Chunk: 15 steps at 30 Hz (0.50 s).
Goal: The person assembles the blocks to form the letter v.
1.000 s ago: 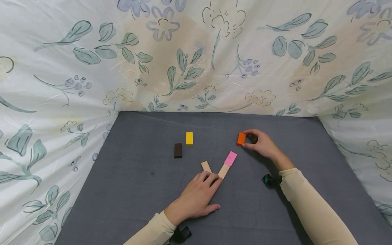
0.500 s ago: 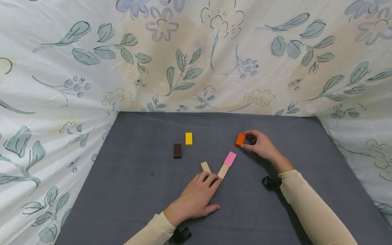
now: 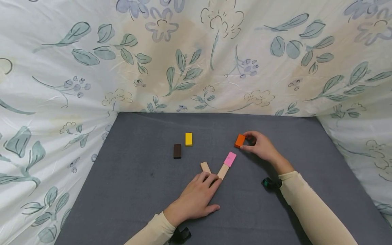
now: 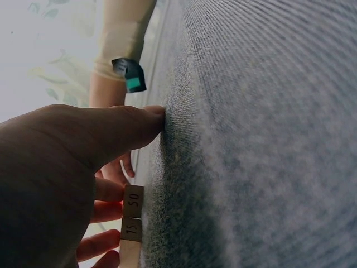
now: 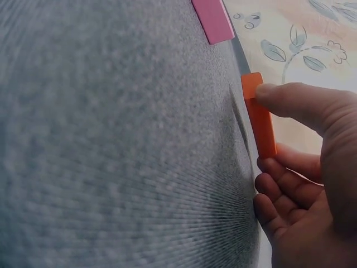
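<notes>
My right hand [image 3: 261,147] pinches an orange wooden block [image 3: 240,140] between thumb and fingers, low over the grey cloth. The right wrist view shows the thumb [image 5: 290,100] on one side of the block and the fingers around its far end. My left hand [image 3: 193,197] lies palm down, its fingertips resting on plain wooden blocks set in a V; its thumb is stretched out. Both a left plain block [image 3: 205,167] and a right plain block [image 3: 223,171] are partly covered. A pink block [image 3: 230,159] continues the right arm of the V. Printed numbers mark plain blocks [image 4: 133,201] in the left wrist view.
A yellow block [image 3: 188,139] and a dark brown block [image 3: 177,151] stand apart, farther back and left. Grey cloth [image 3: 128,183] covers the work surface. Floral fabric [image 3: 183,58] hangs behind and at both sides.
The orange block has shifted slightly left and turned a little in my right hand, with that hand moving along. My left hand and the other blocks stay put.
</notes>
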Each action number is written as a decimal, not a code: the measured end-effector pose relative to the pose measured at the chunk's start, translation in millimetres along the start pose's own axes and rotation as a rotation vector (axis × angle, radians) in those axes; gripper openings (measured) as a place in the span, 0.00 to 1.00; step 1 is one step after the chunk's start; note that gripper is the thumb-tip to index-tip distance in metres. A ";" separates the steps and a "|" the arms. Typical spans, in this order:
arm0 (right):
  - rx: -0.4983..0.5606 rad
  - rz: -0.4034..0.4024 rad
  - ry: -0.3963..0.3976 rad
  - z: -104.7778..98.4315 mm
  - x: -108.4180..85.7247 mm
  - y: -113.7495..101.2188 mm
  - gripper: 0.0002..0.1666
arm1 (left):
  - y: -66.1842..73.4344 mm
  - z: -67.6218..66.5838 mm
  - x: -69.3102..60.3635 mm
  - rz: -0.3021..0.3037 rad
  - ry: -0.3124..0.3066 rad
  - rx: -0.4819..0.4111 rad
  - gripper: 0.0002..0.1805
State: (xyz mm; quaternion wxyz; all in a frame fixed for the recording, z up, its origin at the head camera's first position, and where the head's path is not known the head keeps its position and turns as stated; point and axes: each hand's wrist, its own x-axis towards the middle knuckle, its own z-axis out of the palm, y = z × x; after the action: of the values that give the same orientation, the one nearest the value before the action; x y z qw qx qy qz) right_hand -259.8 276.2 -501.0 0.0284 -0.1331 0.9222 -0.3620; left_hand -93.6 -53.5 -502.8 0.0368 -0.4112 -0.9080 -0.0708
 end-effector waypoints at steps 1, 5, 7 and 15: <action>0.000 0.003 -0.001 0.0 -0.4 -0.2 0.37 | 0.0 -0.1 0.1 -0.001 -0.003 0.001 0.46; 0.003 0.004 -0.001 -0.1 -1.6 -0.8 0.37 | 0.2 -0.6 -0.1 -0.001 -0.008 0.003 0.45; 0.002 0.001 -0.001 -0.2 -2.0 -0.9 0.36 | 0.3 -1.1 -0.2 0.000 -0.009 0.002 0.45; 0.001 0.002 0.000 0.7 -2.5 -2.2 0.37 | 0.5 -1.5 0.4 0.000 -0.005 0.007 0.45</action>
State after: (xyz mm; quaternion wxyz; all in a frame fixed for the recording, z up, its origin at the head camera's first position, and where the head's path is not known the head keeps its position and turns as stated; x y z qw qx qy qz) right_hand -256.8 274.8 -500.1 0.0290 -0.1321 0.9221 -0.3627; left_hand -93.5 -53.1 -501.2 0.0359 -0.4113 -0.9084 -0.0664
